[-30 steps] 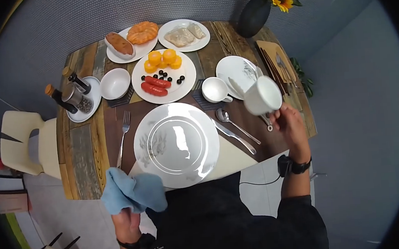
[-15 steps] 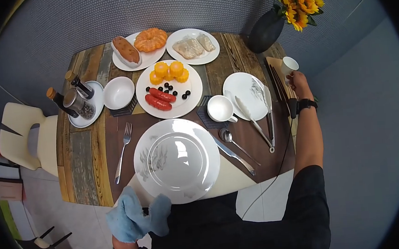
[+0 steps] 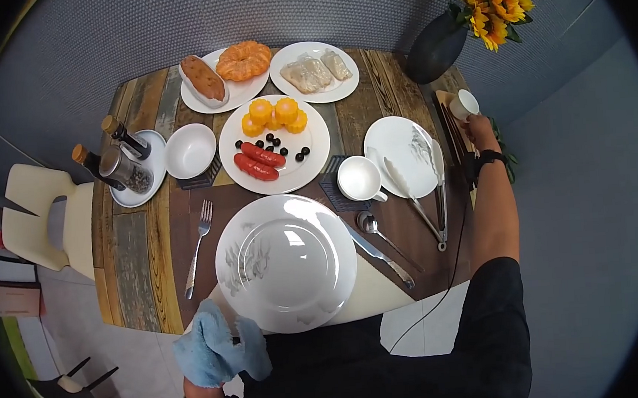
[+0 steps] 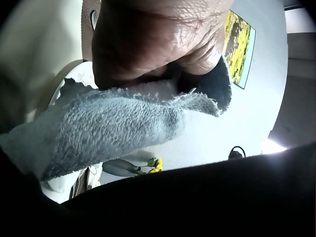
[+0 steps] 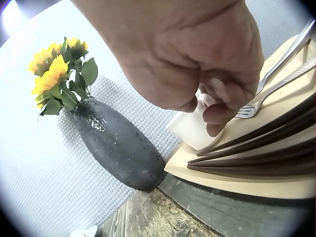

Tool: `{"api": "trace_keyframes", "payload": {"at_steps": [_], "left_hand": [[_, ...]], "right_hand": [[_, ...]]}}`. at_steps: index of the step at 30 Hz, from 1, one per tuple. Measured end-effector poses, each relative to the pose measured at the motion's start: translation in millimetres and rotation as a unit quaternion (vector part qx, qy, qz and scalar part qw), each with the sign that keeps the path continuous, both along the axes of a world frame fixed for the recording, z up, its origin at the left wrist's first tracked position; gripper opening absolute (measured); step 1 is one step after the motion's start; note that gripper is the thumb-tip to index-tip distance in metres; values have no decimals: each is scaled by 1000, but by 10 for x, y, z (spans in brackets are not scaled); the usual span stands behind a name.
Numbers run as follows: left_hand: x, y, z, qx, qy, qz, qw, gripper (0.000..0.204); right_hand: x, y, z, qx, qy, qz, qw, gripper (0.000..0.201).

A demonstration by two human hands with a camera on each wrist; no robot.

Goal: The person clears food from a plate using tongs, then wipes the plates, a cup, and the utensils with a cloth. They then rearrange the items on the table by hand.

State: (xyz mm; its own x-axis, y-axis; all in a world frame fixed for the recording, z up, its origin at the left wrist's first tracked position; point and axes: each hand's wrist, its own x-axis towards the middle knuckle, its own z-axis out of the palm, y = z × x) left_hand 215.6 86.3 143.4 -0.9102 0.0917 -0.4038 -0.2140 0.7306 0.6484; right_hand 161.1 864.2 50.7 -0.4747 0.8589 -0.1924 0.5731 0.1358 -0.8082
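Observation:
At the table's far right corner my right hand (image 3: pixel 481 132) grips a white cup (image 3: pixel 464 104) by its handle. In the right wrist view the cup's base is right at a pale wooden board (image 5: pixel 276 187), beside dark chopsticks (image 5: pixel 261 160) and a fork (image 5: pixel 247 111). My left hand (image 4: pixel 163 44) holds a bunched light-blue cloth (image 3: pixel 212 347) near the front edge; the cloth hides most of its fingers in the head view. Just beyond it lies a large white plate (image 3: pixel 286 264) with a grey leaf pattern.
A dark vase (image 3: pixel 438 49) of sunflowers stands behind the board. Tongs (image 3: pixel 425 221) rest over a smaller plate (image 3: pixel 397 145), near another cup (image 3: pixel 360 179). A fork (image 3: pixel 200 248), knife (image 3: pixel 378 254) and spoon (image 3: pixel 384 235) flank the large plate. Food plates and a bowl (image 3: pixel 191 151) sit further back.
My right hand has carried the cup from above the tongs out to the board at the far right, and lowered it. My left hand keeps the cloth near the front edge.

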Motion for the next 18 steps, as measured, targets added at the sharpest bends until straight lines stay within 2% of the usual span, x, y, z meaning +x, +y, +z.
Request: {"api": "trace_keyframes", "payload": {"at_steps": [4, 6, 8, 10, 11, 12, 13, 14, 15, 16, 17, 18], "left_hand": [[-53, 73, 75, -33, -12, -5, 999, 68], [-66, 176, 125, -48, -16, -14, 999, 68], [-45, 107, 138, -61, -20, -21, 998, 69], [-24, 170, 160, -73, -23, -23, 997, 69], [-3, 67, 37, -72, -22, -24, 997, 69], [22, -116, -204, 116, 99, 50, 987, 53], [54, -225, -359, 296, 214, 123, 923, 38], [99, -245, -384, 293, 212, 124, 924, 38], [161, -267, -387, 521, 42, 208, 827, 59], [206, -299, -390, 699, -127, 272, 649, 80], [178, -299, -432, 738, -158, 169, 634, 81], [246, -324, -442, 736, -156, 170, 637, 81]], "right_hand": [[26, -23, 109, 53, -75, 18, 996, 44], [71, -85, 132, 251, -115, -3, 961, 54], [175, -206, 218, 255, -95, -16, 962, 54], [350, -415, 312, 254, -12, 60, 965, 51], [446, -699, 427, 240, 23, 70, 968, 42], [576, -907, 506, 240, 22, 69, 968, 42], [709, -1094, 558, 212, 55, 89, 972, 35], [839, -1298, 592, 182, 86, 112, 973, 29], [965, -1531, 607, 176, 83, 117, 974, 29], [1094, -1779, 605, 182, 121, 134, 967, 24], [1193, -2004, 610, 190, 164, 147, 957, 20], [1282, -2226, 602, 185, 166, 148, 957, 20]]}}
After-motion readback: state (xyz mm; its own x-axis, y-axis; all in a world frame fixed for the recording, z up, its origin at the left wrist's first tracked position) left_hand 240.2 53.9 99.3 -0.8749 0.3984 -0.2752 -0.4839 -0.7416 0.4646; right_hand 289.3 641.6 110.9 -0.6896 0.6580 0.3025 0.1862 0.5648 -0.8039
